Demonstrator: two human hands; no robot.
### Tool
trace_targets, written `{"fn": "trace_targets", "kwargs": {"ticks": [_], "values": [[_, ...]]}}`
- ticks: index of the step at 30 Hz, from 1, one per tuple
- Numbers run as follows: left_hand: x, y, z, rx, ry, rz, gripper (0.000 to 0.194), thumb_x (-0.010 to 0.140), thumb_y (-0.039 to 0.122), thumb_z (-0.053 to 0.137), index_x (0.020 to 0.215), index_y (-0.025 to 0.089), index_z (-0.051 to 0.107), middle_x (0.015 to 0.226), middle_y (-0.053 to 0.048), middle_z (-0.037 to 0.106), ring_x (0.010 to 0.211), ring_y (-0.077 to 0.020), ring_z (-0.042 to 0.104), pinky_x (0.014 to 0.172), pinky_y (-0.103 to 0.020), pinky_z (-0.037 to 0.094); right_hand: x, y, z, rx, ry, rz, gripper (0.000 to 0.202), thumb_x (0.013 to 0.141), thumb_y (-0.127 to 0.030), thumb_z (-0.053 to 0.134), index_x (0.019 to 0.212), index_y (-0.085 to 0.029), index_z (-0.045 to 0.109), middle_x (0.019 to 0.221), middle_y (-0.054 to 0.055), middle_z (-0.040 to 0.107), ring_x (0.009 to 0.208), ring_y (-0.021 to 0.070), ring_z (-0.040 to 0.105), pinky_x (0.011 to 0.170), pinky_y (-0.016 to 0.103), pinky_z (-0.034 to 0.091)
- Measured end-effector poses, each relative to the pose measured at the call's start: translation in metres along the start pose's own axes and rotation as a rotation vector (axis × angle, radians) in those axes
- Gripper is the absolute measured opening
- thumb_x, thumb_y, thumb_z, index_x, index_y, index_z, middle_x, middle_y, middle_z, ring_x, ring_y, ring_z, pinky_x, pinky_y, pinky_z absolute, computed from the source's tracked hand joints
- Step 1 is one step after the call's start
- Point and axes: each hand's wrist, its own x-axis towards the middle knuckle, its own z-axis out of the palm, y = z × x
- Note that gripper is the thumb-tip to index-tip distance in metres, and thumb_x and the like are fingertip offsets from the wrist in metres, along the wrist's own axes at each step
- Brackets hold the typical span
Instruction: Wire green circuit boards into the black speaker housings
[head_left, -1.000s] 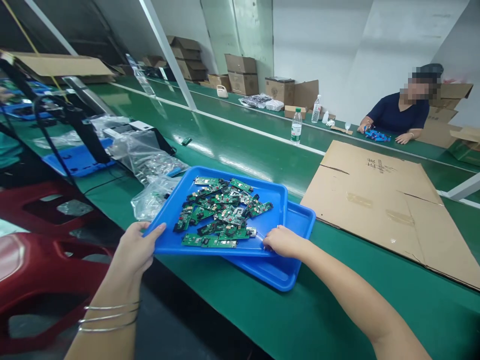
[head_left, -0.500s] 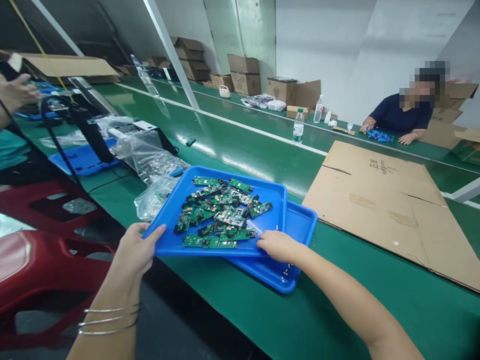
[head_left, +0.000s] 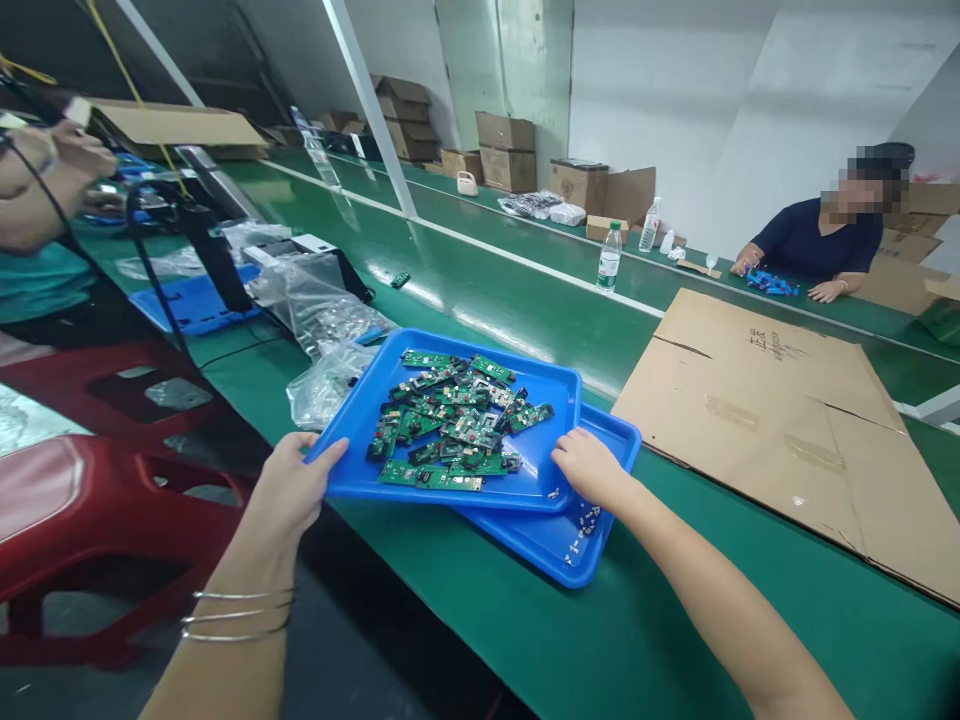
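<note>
My left hand (head_left: 296, 482) grips the left front corner of the upper blue tray (head_left: 544, 400), thumb on the rim. A loose pile of green circuit boards (head_left: 450, 420) lies in this tray. The tray overlaps a lower blue tray (head_left: 525, 545), which holds small whitish pieces (head_left: 589, 518) near its right front corner. My right hand (head_left: 591, 466) is closed over the upper tray's right rim, above the lower tray. Its fingertips are hidden, so what they hold cannot be made out. A few tiny whitish pieces (head_left: 554, 494) lie in the upper tray's right front corner.
A flattened cardboard box (head_left: 780, 430) lies right of the trays on the green table (head_left: 675, 610). Clear plastic bags (head_left: 322, 385) lie to the left. A red stool (head_left: 45, 500) stands at left. A water bottle (head_left: 609, 258) stands behind. Two other people work nearby.
My right hand has moved from inside the upper tray rightward to its right rim. More small whitish pieces now show in the lower tray. My left hand keeps its hold.
</note>
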Motion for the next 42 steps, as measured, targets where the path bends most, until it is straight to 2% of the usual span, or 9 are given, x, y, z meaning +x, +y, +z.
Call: {"fn": "trace_targets", "kwargs": {"ticks": [4,10,14,19,26,30,35,39,42], "values": [[0.002,-0.005,-0.001,0.003,-0.017,0.022,0.012,0.081,0.012,0.057,0.071,0.014,0.049,0.056,0.009,0.043,0.041,-0.0041,0.039,0.039,-0.017,0.035,0.01,-0.008,0.011,-0.015,0.021,0.015,0.025,0.089,-0.007,0.038,0.097,-0.007,0.062,0.096,0.015,0.06,0.098,0.0238,0.052,0.101,0.044,0.027],[0.007,-0.014,-0.002,0.002,-0.033,0.052,0.009,0.082,0.016,0.057,0.075,0.014,0.051,0.058,0.008,0.044,0.043,-0.0047,0.041,0.039,-0.017,0.035,0.007,-0.022,0.022,0.004,-0.016,-0.096,0.02,0.089,-0.011,0.044,0.095,-0.014,0.062,0.092,0.009,0.063,0.091,0.0203,0.055,0.093,0.038,0.035],[0.008,-0.015,-0.001,0.001,-0.034,0.041,0.009,0.082,0.014,0.056,0.075,0.014,0.05,0.058,0.008,0.043,0.043,-0.0046,0.039,0.039,-0.017,0.033,0.001,-0.022,0.016,0.004,-0.052,-0.144,0.018,0.087,-0.011,0.048,0.087,-0.015,0.065,0.086,0.006,0.064,0.089,0.0198,0.055,0.082,0.032,0.038],[0.005,-0.011,0.0,0.01,-0.048,0.012,0.01,0.081,0.015,0.057,0.074,0.014,0.05,0.058,0.008,0.044,0.043,-0.0047,0.04,0.04,-0.018,0.035,-0.01,-0.004,0.0,0.007,-0.071,-0.102,0.016,0.084,-0.013,0.053,0.074,-0.016,0.066,0.076,0.006,0.064,0.086,0.0215,0.052,0.071,0.031,0.036],[-0.005,-0.002,0.001,0.036,-0.028,-0.03,0.012,0.081,0.012,0.057,0.072,0.014,0.049,0.057,0.009,0.043,0.043,-0.0044,0.04,0.039,-0.017,0.034,-0.01,-0.008,0.003,0.028,-0.024,-0.063,0.021,0.089,-0.012,0.044,0.091,-0.014,0.064,0.096,0.008,0.062,0.097,0.0213,0.045,0.086,0.034,0.031],[-0.008,0.001,0.002,0.037,-0.024,-0.047,0.013,0.08,0.01,0.057,0.071,0.014,0.049,0.058,0.009,0.044,0.043,-0.0048,0.041,0.04,-0.017,0.036,-0.003,-0.019,0.01,0.058,-0.042,-0.108,0.018,0.087,-0.013,0.048,0.083,-0.014,0.065,0.087,0.008,0.064,0.094,0.0213,0.045,0.085,0.034,0.03],[-0.003,-0.001,0.004,0.027,-0.001,-0.058,0.013,0.08,0.01,0.057,0.071,0.014,0.049,0.057,0.009,0.043,0.042,-0.0044,0.04,0.039,-0.017,0.035,-0.016,-0.01,0.0,0.122,-0.054,-0.117,0.017,0.081,-0.011,0.054,0.067,-0.015,0.063,0.074,0.007,0.064,0.091,0.0211,0.045,0.078,0.034,0.03],[0.001,-0.004,0.003,0.014,0.004,-0.08,0.015,0.08,0.01,0.056,0.07,0.015,0.047,0.057,0.009,0.044,0.042,-0.0045,0.041,0.039,-0.017,0.035,-0.038,0.012,-0.007,0.201,-0.037,0.007,0.013,0.076,-0.007,0.055,0.076,-0.018,0.062,0.083,0.003,0.063,0.087,0.0167,0.048,0.076,0.028,0.032],[0.002,-0.004,-0.006,0.01,0.005,-0.062,0.021,0.078,0.008,0.056,0.064,0.017,0.042,0.05,0.01,0.043,0.039,-0.0055,0.041,0.038,-0.018,0.036,-0.048,0.035,-0.002,0.228,0.039,0.267,0.015,0.082,-0.012,0.051,0.095,-0.016,0.058,0.1,0.007,0.058,0.094,0.0182,0.048,0.08,0.028,0.035]]}}
